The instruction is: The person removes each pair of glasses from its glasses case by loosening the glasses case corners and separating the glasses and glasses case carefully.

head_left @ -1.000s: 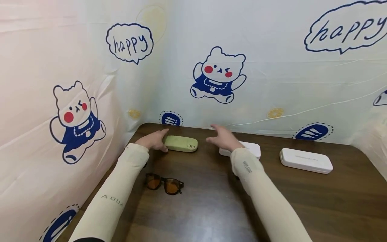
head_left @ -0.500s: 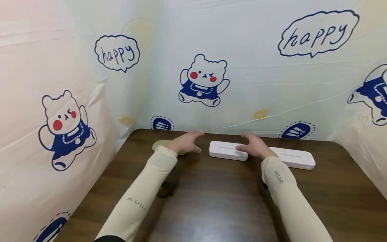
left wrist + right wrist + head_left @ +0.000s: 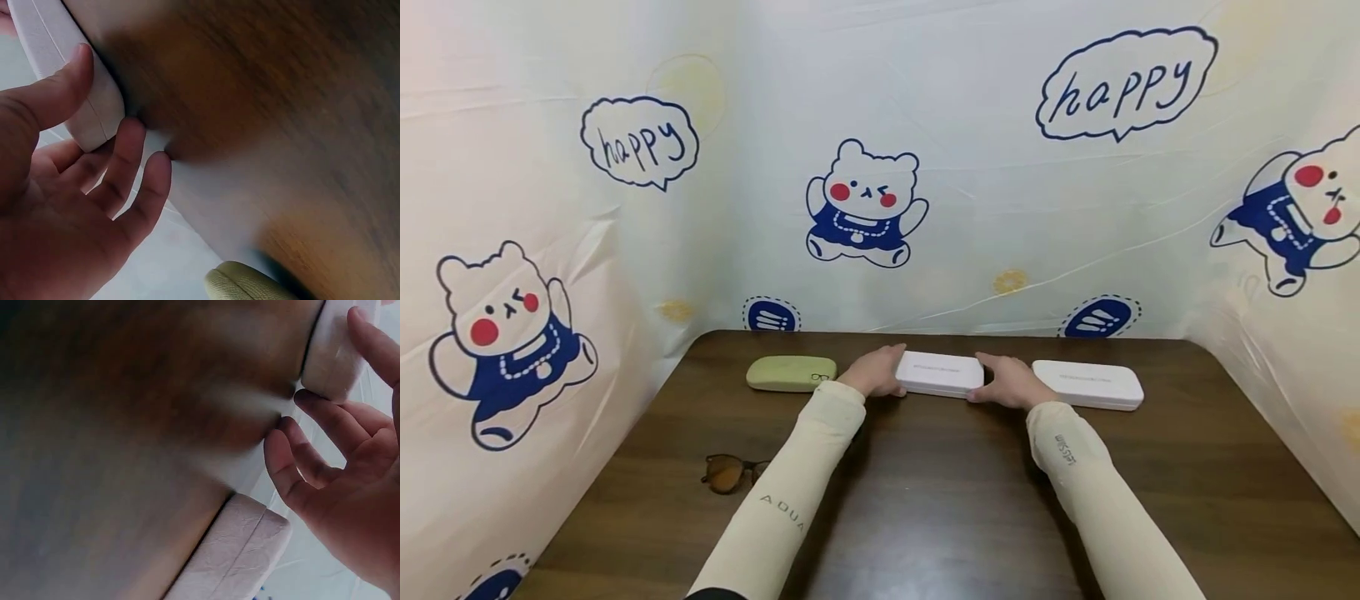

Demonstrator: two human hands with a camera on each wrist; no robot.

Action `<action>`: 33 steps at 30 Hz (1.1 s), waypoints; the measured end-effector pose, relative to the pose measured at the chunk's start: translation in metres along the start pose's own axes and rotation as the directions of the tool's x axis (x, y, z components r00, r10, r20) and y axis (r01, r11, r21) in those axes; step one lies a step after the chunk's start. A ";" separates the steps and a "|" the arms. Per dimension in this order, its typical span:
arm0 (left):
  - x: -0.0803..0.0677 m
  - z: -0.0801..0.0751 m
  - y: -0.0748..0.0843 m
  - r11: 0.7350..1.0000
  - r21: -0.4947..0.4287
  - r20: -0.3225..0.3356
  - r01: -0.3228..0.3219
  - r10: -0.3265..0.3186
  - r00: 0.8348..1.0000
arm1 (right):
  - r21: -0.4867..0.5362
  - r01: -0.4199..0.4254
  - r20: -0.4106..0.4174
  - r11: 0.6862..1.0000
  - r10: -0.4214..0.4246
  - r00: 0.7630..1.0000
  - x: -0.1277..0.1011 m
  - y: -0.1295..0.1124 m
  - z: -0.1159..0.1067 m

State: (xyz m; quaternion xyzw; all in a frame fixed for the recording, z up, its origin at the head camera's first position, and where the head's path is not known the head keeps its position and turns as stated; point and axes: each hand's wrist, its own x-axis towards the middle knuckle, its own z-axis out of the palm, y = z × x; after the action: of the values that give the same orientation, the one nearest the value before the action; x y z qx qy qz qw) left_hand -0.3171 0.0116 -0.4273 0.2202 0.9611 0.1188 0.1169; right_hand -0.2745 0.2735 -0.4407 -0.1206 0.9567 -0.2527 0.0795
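Since the earlier frames both hands have left the green case and come together around the middle white case (image 3: 939, 374). The left hand (image 3: 874, 377) now holds the left end of this case and the right hand (image 3: 1009, 383) holds the right end, so the case lies between the two hands on the counter (image 3: 940, 500), at its far edge near the wall sheet (image 3: 970, 208).

In the left wrist view the thumb (image 3: 62, 87) lies on the top of the case and the other fingers curl under its rounded end. In the right wrist view the fingers (image 3: 325, 419) bend around the other end in the same way. So both hands are gripping the case from its two ends, not spread flat on it.

The green case (image 3: 792, 372) lies just outside the left hand, apart from it. A second white case (image 3: 1087, 384) lies just beyond the right hand, very near to it. The sunglasses (image 3: 730, 472) are nearer to the person, beside the left forearm.

I think the main risk is the smooth, rounded ends: if one hand presses less than the other, the case may slip or turn out of the grip. The right hand may also knock the second white case, because it is so near. The left sleeve may push the sunglasses if the arm moves back low.
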 end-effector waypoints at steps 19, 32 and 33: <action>-0.019 0.002 0.012 0.999 0.020 -0.019 0.048 -0.048 0.999 | -0.080 0.019 -0.002 0.997 -0.019 1.000 -0.013 -0.009 0.003; -0.049 0.009 0.028 0.994 0.108 -0.025 0.018 -0.016 1.000 | -0.069 0.025 0.015 0.997 -0.024 1.000 -0.045 -0.020 0.008; -0.052 0.009 0.029 0.994 0.111 -0.029 0.015 -0.012 1.000 | -0.067 0.022 0.014 0.998 -0.021 1.000 -0.048 -0.021 0.009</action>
State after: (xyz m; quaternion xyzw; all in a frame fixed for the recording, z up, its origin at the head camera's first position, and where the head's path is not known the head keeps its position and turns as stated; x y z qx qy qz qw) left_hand -0.2574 0.0155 -0.4185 0.2182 0.9693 0.0675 0.0915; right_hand -0.2223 0.2650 -0.4334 -0.1352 0.9627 -0.2205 0.0791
